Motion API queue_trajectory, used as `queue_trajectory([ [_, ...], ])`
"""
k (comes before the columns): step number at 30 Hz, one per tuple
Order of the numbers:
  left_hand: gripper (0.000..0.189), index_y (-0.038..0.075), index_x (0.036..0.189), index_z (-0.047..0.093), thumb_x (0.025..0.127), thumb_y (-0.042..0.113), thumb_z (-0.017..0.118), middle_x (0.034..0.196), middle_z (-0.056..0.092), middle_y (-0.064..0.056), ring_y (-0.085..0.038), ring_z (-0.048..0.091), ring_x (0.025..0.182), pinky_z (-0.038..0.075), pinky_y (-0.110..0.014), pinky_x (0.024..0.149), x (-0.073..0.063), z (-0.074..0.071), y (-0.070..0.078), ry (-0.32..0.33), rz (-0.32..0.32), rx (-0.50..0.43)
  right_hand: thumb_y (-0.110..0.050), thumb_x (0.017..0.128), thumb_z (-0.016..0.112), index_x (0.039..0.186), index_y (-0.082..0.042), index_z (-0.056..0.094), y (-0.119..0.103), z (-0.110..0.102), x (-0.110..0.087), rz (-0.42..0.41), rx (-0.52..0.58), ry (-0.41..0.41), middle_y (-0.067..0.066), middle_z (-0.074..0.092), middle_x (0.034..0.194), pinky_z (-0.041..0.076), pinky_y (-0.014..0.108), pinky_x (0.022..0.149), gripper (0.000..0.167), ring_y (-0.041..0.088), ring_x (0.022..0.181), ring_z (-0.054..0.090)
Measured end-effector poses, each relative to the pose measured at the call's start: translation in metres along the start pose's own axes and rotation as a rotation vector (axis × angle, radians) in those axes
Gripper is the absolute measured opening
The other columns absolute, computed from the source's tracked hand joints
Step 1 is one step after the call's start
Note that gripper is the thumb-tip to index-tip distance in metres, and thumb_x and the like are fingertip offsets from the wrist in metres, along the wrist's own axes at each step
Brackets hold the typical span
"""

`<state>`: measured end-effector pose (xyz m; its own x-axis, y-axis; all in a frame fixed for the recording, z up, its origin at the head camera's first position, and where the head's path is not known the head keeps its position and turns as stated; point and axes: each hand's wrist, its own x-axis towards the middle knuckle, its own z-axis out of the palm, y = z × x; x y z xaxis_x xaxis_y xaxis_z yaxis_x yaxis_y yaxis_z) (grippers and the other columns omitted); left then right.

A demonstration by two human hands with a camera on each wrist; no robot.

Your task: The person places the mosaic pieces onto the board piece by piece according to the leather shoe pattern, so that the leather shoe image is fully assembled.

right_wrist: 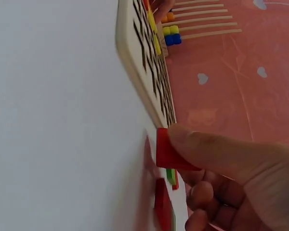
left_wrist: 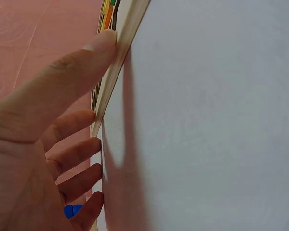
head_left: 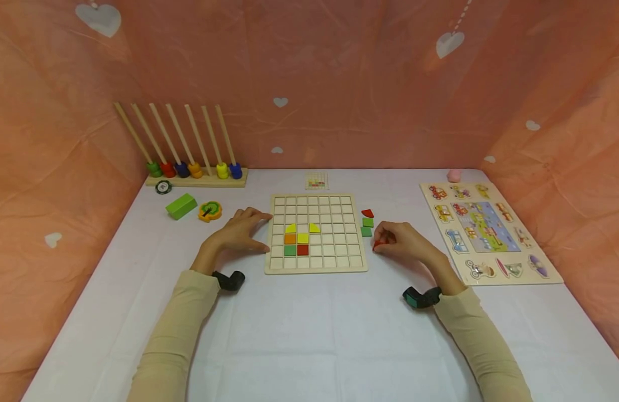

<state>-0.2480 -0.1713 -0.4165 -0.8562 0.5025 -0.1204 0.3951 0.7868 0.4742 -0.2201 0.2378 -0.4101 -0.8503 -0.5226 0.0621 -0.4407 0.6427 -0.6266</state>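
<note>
Currently, from the head view, my left hand rests loosely against the left edge of the gridded board, while my right hand pinches a red tile off the board's right side, near two green tiles. In the left wrist view, my thumb and fingertips touch the wooden edge, relaxed and spread. In the right wrist view, my thumb presses the red tile, apart from the board; another red piece lies near it on the counter.
</note>
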Motion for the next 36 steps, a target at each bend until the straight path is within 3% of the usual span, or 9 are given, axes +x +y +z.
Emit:
queue_trajectory([
  [8, 0.082, 0.008, 0.140, 0.042, 0.072, 0.037, 0.079, 0.136, 0.038, -0.018, -0.034, 0.032, 0.118, 0.028, -0.052, 0.102, 0.001, 0.001, -0.001, -0.003, 0.004, 0.001, -0.002, 0.083, 0.068, 0.096, -0.004, 0.065, -0.019, 0.016, 0.022, -0.101, 0.098, 0.030, 0.003, 0.064, 0.085, 0.045, 0.023, 0.070, 0.014, 0.014, 0.078, 0.055],
  [18, 0.082, 0.009, 0.140, 0.041, 0.073, 0.037, 0.079, 0.134, 0.039, -0.017, -0.034, 0.032, 0.118, 0.028, -0.051, 0.102, 0.001, 0.000, 0.001, -0.008, -0.001, 0.001, -0.008, 0.084, 0.068, 0.096, -0.007, 0.065, -0.047, 0.055, 0.054, -0.122, 0.210, -0.062, 0.002, 0.064, 0.087, 0.048, 0.023, 0.072, 0.012, 0.014, 0.077, 0.057],
  [23, 0.082, 0.009, 0.140, 0.041, 0.073, 0.036, 0.079, 0.134, 0.039, -0.016, -0.034, 0.033, 0.118, 0.028, -0.051, 0.102, 0.001, 0.000, 0.001, -0.009, -0.006, -0.001, -0.010, 0.084, 0.069, 0.097, -0.008, 0.065, -0.055, 0.069, 0.064, -0.162, 0.180, -0.054, -0.001, 0.063, 0.085, 0.047, 0.022, 0.069, 0.013, 0.012, 0.076, 0.055],
  [36, 0.081, 0.010, 0.140, 0.042, 0.072, 0.036, 0.079, 0.134, 0.039, -0.015, -0.033, 0.033, 0.118, 0.029, -0.051, 0.102, 0.000, 0.000, 0.000, -0.004, -0.005, -0.001, -0.013, 0.083, 0.070, 0.087, -0.010, 0.070, -0.058, 0.076, 0.066, -0.135, 0.085, -0.016, -0.003, 0.063, 0.084, 0.043, 0.021, 0.064, 0.005, 0.011, 0.073, 0.050],
])
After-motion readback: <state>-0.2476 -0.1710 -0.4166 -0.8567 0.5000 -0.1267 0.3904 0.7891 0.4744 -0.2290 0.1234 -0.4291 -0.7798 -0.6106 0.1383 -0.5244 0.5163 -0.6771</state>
